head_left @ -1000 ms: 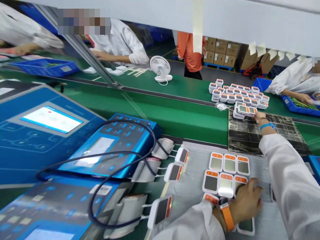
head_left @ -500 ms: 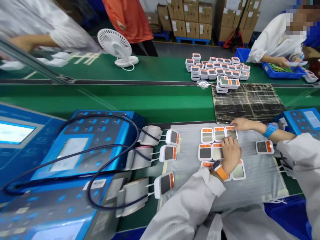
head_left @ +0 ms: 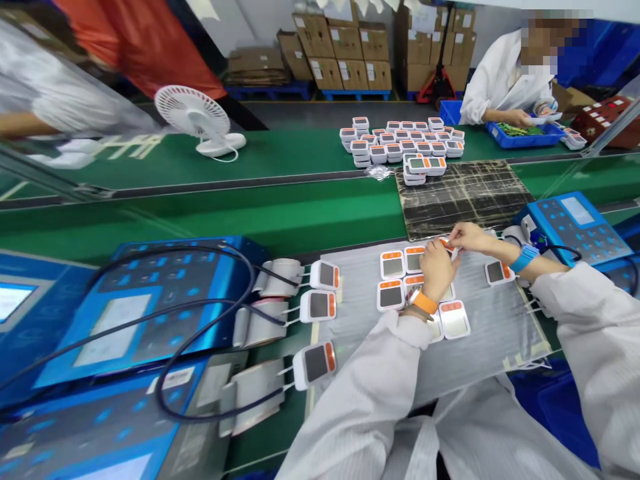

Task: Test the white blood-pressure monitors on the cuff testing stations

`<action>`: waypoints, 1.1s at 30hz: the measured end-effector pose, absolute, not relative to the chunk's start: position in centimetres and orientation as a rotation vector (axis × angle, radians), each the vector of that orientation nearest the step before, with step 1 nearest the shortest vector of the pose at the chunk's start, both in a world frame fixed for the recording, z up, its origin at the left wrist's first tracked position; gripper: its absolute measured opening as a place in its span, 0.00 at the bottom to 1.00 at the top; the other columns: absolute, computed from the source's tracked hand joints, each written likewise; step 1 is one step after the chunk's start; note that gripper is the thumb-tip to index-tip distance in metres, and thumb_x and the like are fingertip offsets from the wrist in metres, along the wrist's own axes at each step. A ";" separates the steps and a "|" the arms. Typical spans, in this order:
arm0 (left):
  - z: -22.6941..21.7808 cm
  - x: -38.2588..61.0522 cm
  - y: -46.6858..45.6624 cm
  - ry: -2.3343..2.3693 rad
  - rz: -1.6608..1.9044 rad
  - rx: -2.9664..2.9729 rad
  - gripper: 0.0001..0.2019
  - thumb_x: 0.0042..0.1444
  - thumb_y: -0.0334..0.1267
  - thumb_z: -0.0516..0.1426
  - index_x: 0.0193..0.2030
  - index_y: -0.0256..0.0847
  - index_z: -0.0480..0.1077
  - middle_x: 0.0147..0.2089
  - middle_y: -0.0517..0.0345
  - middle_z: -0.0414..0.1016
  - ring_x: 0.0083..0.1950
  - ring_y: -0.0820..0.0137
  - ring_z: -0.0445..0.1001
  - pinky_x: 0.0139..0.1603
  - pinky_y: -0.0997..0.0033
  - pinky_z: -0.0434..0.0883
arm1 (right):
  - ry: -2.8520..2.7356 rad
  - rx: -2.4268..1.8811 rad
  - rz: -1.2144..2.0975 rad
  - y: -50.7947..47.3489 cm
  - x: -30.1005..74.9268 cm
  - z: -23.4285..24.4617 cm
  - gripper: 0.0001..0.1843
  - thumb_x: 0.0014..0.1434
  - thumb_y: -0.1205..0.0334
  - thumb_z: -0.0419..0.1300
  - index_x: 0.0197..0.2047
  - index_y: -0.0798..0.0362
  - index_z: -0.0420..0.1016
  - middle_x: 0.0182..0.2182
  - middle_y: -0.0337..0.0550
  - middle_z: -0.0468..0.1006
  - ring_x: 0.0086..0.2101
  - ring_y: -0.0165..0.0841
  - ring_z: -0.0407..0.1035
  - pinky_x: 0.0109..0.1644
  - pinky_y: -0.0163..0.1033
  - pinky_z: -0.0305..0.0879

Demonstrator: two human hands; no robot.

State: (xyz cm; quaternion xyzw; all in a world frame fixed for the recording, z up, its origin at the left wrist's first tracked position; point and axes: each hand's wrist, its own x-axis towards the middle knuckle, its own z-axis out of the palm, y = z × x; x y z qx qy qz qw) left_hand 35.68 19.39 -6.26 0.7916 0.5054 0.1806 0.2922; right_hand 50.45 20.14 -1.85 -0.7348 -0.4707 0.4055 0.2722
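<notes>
My left hand (head_left: 437, 270), with an orange watch strap, lies bunched over white electronic units with orange ends (head_left: 414, 260) on a clear plastic sheet (head_left: 493, 340). Whether it grips one is hidden. My right hand (head_left: 466, 237), with a blue wristband, pinches the orange end of one white unit (head_left: 446, 245) close to my left hand. More units lie on the sheet, one (head_left: 454, 319) below my left hand and one (head_left: 496, 272) under my right forearm.
Three units (head_left: 324, 275) are cabled to a blue test console (head_left: 150, 313) on my left, and another console (head_left: 573, 223) stands at right. Beyond a black mat (head_left: 465, 193), units crowd the far green belt (head_left: 280, 157). A co-worker (head_left: 505, 87) works at a blue tray (head_left: 525, 137).
My right hand has come back from the stack on the black mat to the units on the sheet. My left hand has moved over them, and the view has swung and tilted.
</notes>
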 end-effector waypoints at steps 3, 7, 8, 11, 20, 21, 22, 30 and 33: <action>-6.8 37.4 21.1 1.117 0.573 1.966 0.37 0.50 0.36 0.71 0.65 0.36 0.61 0.62 0.40 0.68 0.61 0.54 0.72 0.58 0.59 0.70 | -1.350 -1.973 0.934 17.6 55.0 -1.0 0.05 0.57 0.61 0.68 0.34 0.53 0.79 0.34 0.47 0.82 0.33 0.37 0.77 0.40 0.43 0.77; -8.3 40.3 21.7 0.863 0.688 1.827 0.36 0.40 0.27 0.72 0.57 0.40 0.66 0.58 0.48 0.71 0.61 0.58 0.72 0.62 0.59 0.69 | -1.859 -2.061 0.439 14.2 61.3 -2.2 0.14 0.50 0.65 0.72 0.42 0.53 0.83 0.47 0.51 0.83 0.50 0.47 0.76 0.58 0.50 0.71; -8.8 41.0 21.6 0.839 0.694 1.800 0.37 0.38 0.25 0.72 0.56 0.41 0.67 0.57 0.49 0.72 0.60 0.59 0.73 0.63 0.59 0.68 | -1.970 -2.078 0.368 13.6 62.2 -2.9 0.17 0.48 0.67 0.72 0.44 0.53 0.83 0.50 0.53 0.82 0.53 0.48 0.74 0.61 0.51 0.68; -10.1 42.8 21.1 0.826 0.676 1.745 0.38 0.36 0.22 0.71 0.55 0.41 0.66 0.54 0.51 0.74 0.54 0.61 0.75 0.59 0.60 0.70 | -2.153 -2.142 0.186 13.0 62.8 -5.3 0.14 0.55 0.70 0.65 0.46 0.55 0.84 0.51 0.55 0.82 0.56 0.47 0.73 0.66 0.53 0.62; -11.5 44.1 21.0 0.800 0.621 1.772 0.33 0.36 0.24 0.69 0.51 0.42 0.67 0.49 0.58 0.75 0.50 0.65 0.74 0.56 0.63 0.70 | -2.077 -1.971 0.292 13.7 63.8 -8.0 0.12 0.64 0.68 0.58 0.45 0.58 0.84 0.44 0.56 0.83 0.46 0.42 0.76 0.54 0.46 0.70; -11.5 44.2 21.1 0.799 0.613 1.786 0.33 0.35 0.24 0.69 0.51 0.42 0.67 0.49 0.58 0.75 0.50 0.66 0.74 0.55 0.63 0.70 | -2.092 -1.940 0.312 13.7 64.0 -8.0 0.12 0.64 0.68 0.58 0.44 0.57 0.84 0.44 0.55 0.82 0.45 0.41 0.76 0.54 0.46 0.69; -11.5 44.4 21.2 0.798 0.602 1.798 0.33 0.35 0.24 0.69 0.51 0.42 0.67 0.49 0.58 0.75 0.49 0.65 0.74 0.55 0.63 0.70 | -2.105 -1.930 0.320 13.6 64.0 -8.0 0.11 0.64 0.68 0.59 0.44 0.57 0.83 0.44 0.55 0.82 0.45 0.41 0.76 0.54 0.45 0.69; -10.7 44.7 21.6 0.833 0.503 1.866 0.34 0.34 0.26 0.71 0.51 0.40 0.67 0.46 0.56 0.76 0.45 0.64 0.74 0.51 0.62 0.71 | -2.084 -2.217 0.158 13.8 61.5 -7.4 0.11 0.69 0.64 0.55 0.45 0.57 0.79 0.47 0.56 0.80 0.50 0.45 0.71 0.53 0.46 0.58; -10.3 44.7 21.5 0.839 0.507 1.871 0.33 0.35 0.26 0.71 0.51 0.41 0.67 0.45 0.57 0.76 0.44 0.64 0.74 0.50 0.62 0.72 | -2.094 -2.232 0.152 14.0 61.3 -7.4 0.11 0.68 0.65 0.55 0.44 0.56 0.79 0.46 0.55 0.81 0.50 0.45 0.70 0.52 0.46 0.56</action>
